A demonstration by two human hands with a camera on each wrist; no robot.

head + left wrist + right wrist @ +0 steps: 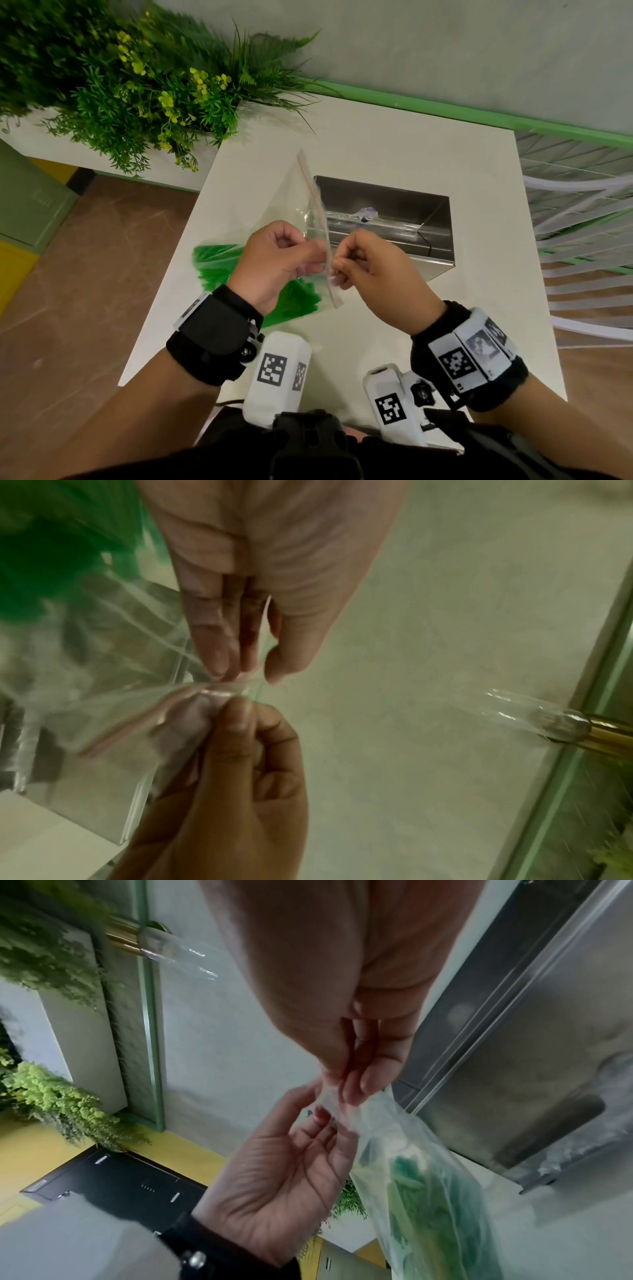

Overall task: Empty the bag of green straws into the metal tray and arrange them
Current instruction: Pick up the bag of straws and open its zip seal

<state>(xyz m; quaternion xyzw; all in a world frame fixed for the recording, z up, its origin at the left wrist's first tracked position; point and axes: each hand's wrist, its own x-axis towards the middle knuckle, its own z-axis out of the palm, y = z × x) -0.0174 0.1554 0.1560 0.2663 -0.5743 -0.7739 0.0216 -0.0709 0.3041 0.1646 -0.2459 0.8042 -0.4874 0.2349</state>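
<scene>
A clear zip bag (294,209) with a red line along its mouth hangs over the white table, just left of the metal tray (376,192). Green straws (219,263) fill its lower end. Both hands pinch the zip edge from opposite sides, left hand (320,260) on the near-left and right hand (337,270) close beside it. The left wrist view shows my left fingertips (222,666) and right thumb (240,710) nipping the crumpled plastic. From the right wrist, the straws (428,1191) hang below the pinch, with the tray (514,1042) to the right.
A crumpled clear plastic piece with a purple spot (366,216) lies inside the tray. Green plants (137,85) in a white planter crowd the table's back left corner. A white slatted chair (582,205) stands at the right. Brown floor lies to the left.
</scene>
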